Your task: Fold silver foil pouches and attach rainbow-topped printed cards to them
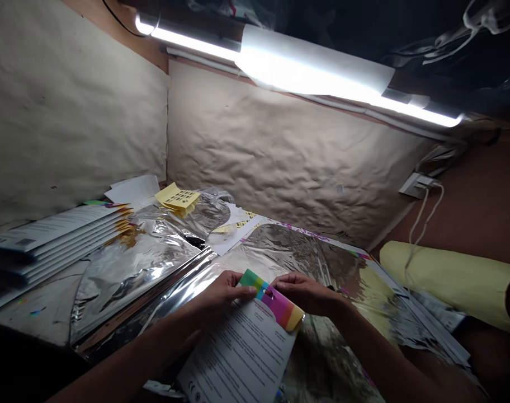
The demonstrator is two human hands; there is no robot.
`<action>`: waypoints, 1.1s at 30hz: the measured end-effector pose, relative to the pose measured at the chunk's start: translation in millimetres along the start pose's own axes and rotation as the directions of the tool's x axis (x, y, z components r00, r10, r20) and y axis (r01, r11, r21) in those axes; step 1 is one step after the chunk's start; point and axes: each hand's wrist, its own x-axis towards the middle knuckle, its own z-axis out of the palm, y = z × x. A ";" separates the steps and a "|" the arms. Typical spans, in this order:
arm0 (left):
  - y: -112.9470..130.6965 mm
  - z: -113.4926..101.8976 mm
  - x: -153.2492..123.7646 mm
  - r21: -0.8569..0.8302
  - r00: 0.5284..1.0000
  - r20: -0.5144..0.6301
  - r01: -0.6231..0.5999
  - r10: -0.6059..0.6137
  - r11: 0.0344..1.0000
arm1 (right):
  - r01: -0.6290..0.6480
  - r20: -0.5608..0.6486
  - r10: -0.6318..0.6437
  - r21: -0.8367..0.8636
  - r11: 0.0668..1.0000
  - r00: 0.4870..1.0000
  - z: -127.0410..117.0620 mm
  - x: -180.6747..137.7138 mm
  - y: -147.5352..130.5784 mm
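A flat white printed packet [250, 347] with lines of dark text is held upright and tilted in front of me. Its top carries a folded-over flap [280, 308] striped green, teal, magenta, orange and yellow, with a hole in the middle. My left hand [230, 291] is closed on the packet's upper left corner, thumb on the front of the flap. My right hand [301, 291] has its fingers bent together at the flap's top edge near the hole. Its fingertips are partly hidden, and the packet's lower end runs out of view.
Several similar packets lie stacked [57, 235] on the left. Behind them are yellow printed sheets [177, 198] and white paper scraps [234, 226]. Shiny film covers the table [154, 252]. A yellow roll [452, 280] and a socket with cables [418, 184] are on the right. A tube light [192, 43] hangs above.
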 end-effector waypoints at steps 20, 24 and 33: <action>-1.2 4.6 -5.5 -0.256 0.965 0.261 0.064 0.005 0.965 | 0.211 -0.090 -0.229 -0.175 0.962 0.969 27.9 10.8 15.7; 1.0 -0.8 -1.1 -0.201 0.985 0.143 -0.063 0.093 0.978 | 0.513 -0.694 -0.501 -0.217 0.830 0.517 -7.2 -17.3 -7.3; 4.7 -0.8 3.8 0.230 0.978 0.035 -0.210 0.207 0.950 | 0.229 -0.499 -0.322 -0.239 0.944 0.804 51.1 -27.2 19.4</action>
